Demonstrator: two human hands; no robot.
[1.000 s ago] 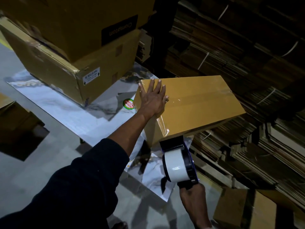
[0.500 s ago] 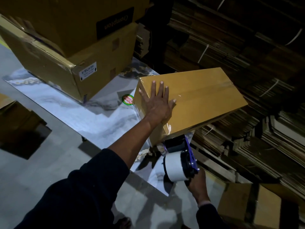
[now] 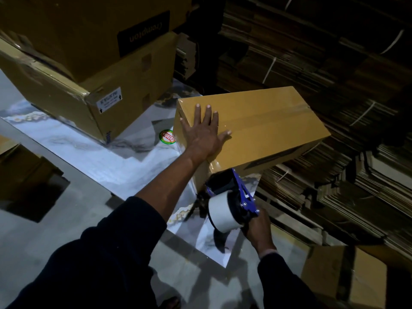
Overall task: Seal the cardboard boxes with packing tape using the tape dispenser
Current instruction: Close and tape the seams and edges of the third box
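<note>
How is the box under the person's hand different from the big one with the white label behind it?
The small box is plain and carries nothing but the left hand pressed flat on its top; the labelled box bears a white sticker and has another carton stacked on it. The small box juts past the table edge; the labelled box sits well on it. Both are brown cardboard, with glossy tape.

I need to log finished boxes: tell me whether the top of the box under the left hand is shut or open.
Shut. The box top lies flat, glossy tape along its centre seam, left hand pressed on it.
</note>
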